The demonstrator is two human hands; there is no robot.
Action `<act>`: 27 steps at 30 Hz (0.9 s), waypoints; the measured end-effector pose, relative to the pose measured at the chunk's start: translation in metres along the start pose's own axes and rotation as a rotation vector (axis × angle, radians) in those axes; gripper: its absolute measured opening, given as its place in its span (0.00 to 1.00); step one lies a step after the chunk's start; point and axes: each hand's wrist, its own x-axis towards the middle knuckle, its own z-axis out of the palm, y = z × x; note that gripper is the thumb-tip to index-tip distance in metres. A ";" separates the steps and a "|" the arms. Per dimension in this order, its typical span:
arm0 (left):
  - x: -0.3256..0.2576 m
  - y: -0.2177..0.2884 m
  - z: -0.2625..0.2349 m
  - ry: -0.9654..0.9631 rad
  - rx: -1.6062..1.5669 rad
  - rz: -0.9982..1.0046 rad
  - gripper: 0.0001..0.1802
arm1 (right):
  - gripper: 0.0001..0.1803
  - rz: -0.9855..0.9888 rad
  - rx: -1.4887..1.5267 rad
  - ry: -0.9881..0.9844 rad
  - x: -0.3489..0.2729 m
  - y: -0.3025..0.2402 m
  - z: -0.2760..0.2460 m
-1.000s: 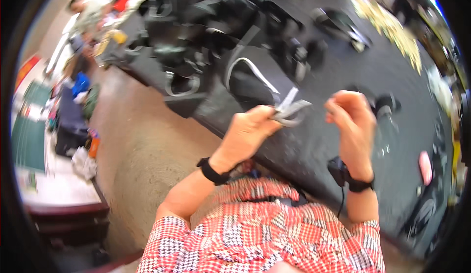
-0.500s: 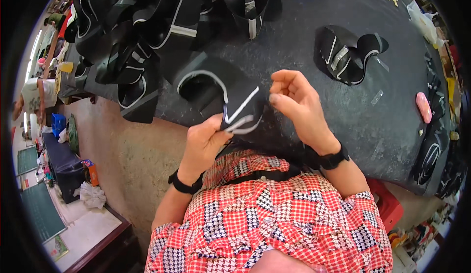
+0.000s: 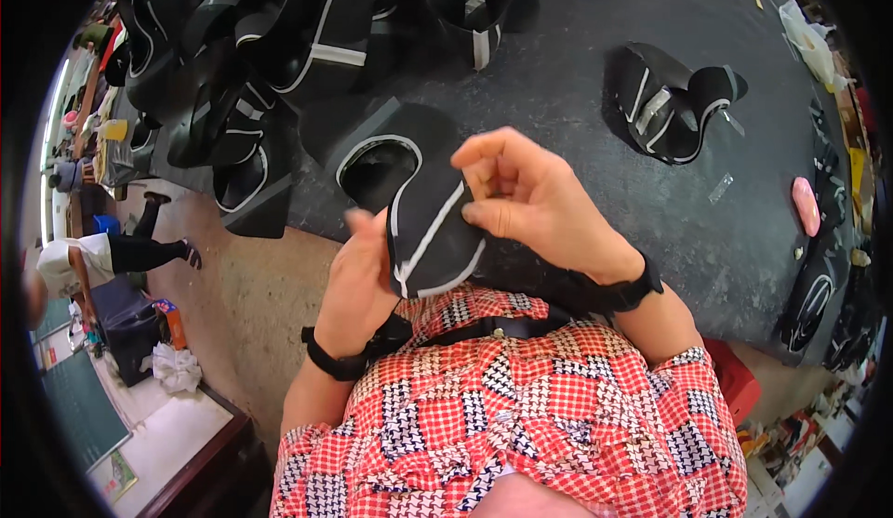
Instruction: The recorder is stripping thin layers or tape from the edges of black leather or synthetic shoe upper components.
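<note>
- Closing on the black curved piece (image 3: 433,179) comes the right hand (image 3: 549,206), which hung clear of it half a second ago; the left hand (image 3: 355,281) has lifted its thumb, blurred with motion.
- Biggest thing out there, the dark table (image 3: 567,81) stretches away beyond the grip.
- Sprawling beyond and left of the grip, a heap of black pieces (image 3: 342,25), many edged with pale trim.
- Well off to the left of the grip, a person (image 3: 144,254) in a white top and dark trousers.
- Just below the grip, front and centre, a red checked shirt (image 3: 521,397).
- Now the hands! Left sits against the piece's left edge, fingers hidden behind, so I can't tell whether it's clasping; right has thumb and forefinger at the opposite edge, other fingers curled, and whether it pinches I can't tell either.
- And the black curved piece lies right between them, near end over the shirt, pale strip (image 3: 433,225) slanting across it.
- Right of the grip, a separate black piece (image 3: 686,118).
- Farther right, a pink oval object (image 3: 805,206).
- Tiniest of the lot, a clear scrap (image 3: 721,188), between grip and pink oval.
</note>
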 end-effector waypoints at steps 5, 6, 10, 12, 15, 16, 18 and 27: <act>0.014 -0.001 0.011 0.128 -0.060 -0.072 0.17 | 0.13 -0.233 -0.703 -0.002 -0.005 -0.021 -0.008; 0.014 -0.003 0.011 0.095 -0.017 -0.076 0.16 | 0.13 -0.301 -0.782 -0.045 -0.002 -0.023 -0.015; 0.009 -0.007 0.019 0.088 0.045 -0.066 0.16 | 0.06 -0.473 -1.033 -0.188 0.002 -0.028 -0.022; 0.007 -0.011 0.021 0.103 0.070 -0.066 0.16 | 0.04 -0.537 -1.135 -0.289 0.004 -0.030 -0.024; 0.004 -0.014 0.020 0.085 0.136 -0.081 0.16 | 0.04 -0.571 -1.230 -0.469 0.005 -0.039 -0.024; 0.004 -0.014 0.020 0.072 0.162 -0.089 0.16 | 0.04 -0.573 -1.269 -0.530 0.006 -0.042 -0.023; 0.003 -0.015 0.025 0.084 0.172 -0.070 0.17 | 0.05 -0.607 -1.334 -0.630 0.008 -0.045 -0.021; 0.010 -0.025 0.024 0.267 0.065 0.010 0.14 | 0.06 -0.429 -0.940 -0.643 0.002 -0.033 -0.021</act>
